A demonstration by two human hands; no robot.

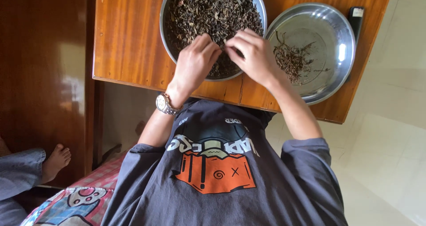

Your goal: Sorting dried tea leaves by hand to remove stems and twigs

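A wooden table (128,35) with a glossy orange-brown top fills the upper middle of the view. Left of it stands a dark polished wooden panel (42,75) that reflects a pale patch of light. The floor (390,119) on the right is pale cream tile, brightly lit. At the lower left lies a patterned cloth (84,199) in pink check, and beside it another person's bare foot (55,161) rests below a grey trouser leg (20,172).
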